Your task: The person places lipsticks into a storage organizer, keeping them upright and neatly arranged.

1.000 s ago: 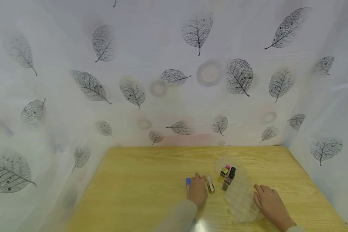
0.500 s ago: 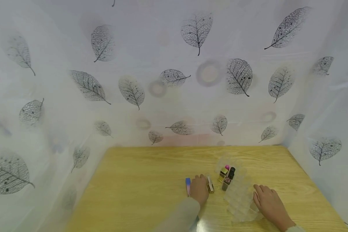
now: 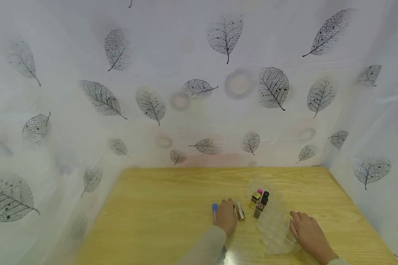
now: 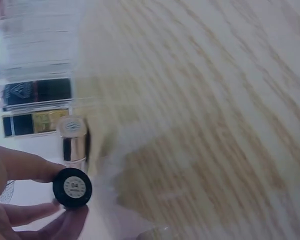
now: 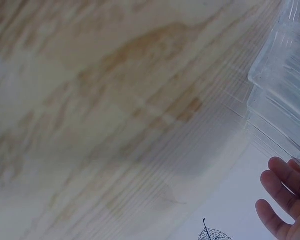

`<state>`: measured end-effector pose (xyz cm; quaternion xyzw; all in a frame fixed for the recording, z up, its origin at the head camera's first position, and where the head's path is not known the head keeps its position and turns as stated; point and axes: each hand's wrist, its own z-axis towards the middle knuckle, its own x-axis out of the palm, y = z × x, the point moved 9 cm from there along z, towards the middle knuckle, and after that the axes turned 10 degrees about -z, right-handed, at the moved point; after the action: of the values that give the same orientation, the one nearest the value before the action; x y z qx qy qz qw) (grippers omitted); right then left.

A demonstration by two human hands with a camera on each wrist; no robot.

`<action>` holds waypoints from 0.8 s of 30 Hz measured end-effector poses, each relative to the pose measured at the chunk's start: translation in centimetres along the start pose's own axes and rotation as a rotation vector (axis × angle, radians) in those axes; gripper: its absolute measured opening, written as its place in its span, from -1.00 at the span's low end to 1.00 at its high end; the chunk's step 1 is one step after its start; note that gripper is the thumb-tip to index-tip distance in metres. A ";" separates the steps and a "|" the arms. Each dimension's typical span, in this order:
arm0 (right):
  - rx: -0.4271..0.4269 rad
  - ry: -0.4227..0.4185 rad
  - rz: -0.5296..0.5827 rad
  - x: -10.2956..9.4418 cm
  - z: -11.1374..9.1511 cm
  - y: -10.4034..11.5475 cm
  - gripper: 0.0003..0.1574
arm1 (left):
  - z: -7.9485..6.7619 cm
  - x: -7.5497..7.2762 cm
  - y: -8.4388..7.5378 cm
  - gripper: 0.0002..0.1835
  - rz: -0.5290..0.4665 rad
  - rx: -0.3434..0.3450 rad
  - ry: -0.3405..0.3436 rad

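Observation:
In the head view my left hand (image 3: 227, 217) is over the table, between a blue-topped tube (image 3: 214, 212) and a gold lipstick (image 3: 240, 212). The left wrist view has its thumb and fingers pinching a lipstick (image 4: 72, 189), its round black end marked 04. Just beyond that one is the gold lipstick (image 4: 73, 140). A clear plastic lipstick organizer (image 3: 273, 232) lies slantwise on the table, several lipsticks (image 3: 259, 209) standing in its left side. My right hand (image 3: 310, 235) rests at the organizer's right edge; fairly straight fingers (image 5: 282, 187) touch its end in the right wrist view.
The wooden table (image 3: 159, 206) extends to the left of both hands. A pale leaf-print curtain (image 3: 199, 121) encloses its back and sides. Inside the organizer, a dark lipstick (image 4: 37, 93) and a black-and-gold one (image 4: 37, 122) lie next to each other.
My left hand shifts slightly right, then slightly back left, and a dark bit now shows beside its fingertips. The right hand and the organizer stay in place.

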<state>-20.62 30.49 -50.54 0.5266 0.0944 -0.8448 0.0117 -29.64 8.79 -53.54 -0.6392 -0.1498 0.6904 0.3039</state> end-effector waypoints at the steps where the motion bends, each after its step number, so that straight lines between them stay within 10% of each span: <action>1: -0.001 -0.004 -0.001 0.0 0.0 0.0 -0.69 | 0.0 -0.3 0.0 -0.61 -0.040 -0.003 0.002; 9: 0.009 0.013 0.007 0.2 -0.1 -0.1 -0.70 | 0.0 -2.2 0.0 -0.48 -0.346 0.015 -0.008; 24: 0.016 0.021 0.030 0.2 -0.1 -0.1 -0.70 | -2.3 -6.9 -4.0 -0.42 -0.743 0.268 -0.072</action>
<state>-20.64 30.65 -50.80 0.5369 0.0800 -0.8396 0.0190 -26.49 7.24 -45.97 -0.4714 -0.2903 0.5687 0.6083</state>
